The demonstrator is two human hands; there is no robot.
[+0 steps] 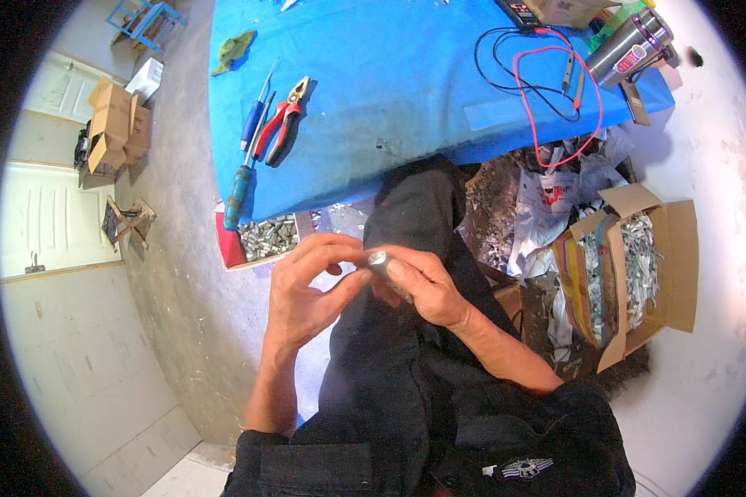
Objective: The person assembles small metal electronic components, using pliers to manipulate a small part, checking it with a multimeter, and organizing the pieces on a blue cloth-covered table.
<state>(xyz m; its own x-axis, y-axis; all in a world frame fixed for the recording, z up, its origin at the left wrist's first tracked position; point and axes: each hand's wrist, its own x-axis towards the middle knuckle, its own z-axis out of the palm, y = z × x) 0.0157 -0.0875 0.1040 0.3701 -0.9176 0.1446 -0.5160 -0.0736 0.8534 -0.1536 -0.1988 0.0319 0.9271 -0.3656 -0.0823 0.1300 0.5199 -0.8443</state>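
In my right hand [429, 286] is a small metal cylinder [378, 258] with a shiny silver end, gripped between thumb and curled fingers above my lap. My left hand [311, 282] comes in from the other side, its thumb and fingertips pinching at the cylinder's silver end. The lower part of the cylinder is hidden by my right fingers. Beyond my left hand, an open box [230, 248] of small metal pieces [269, 236] sits below the table edge.
Red-handled pliers [282, 132] and screwdrivers [239, 195] lie on the blue-covered table [373, 74]. A multimeter [518, 12] with red and black leads and a steel flask [630, 51] stand at far right. A cardboard box [680, 265] of metal scraps is right of my legs.
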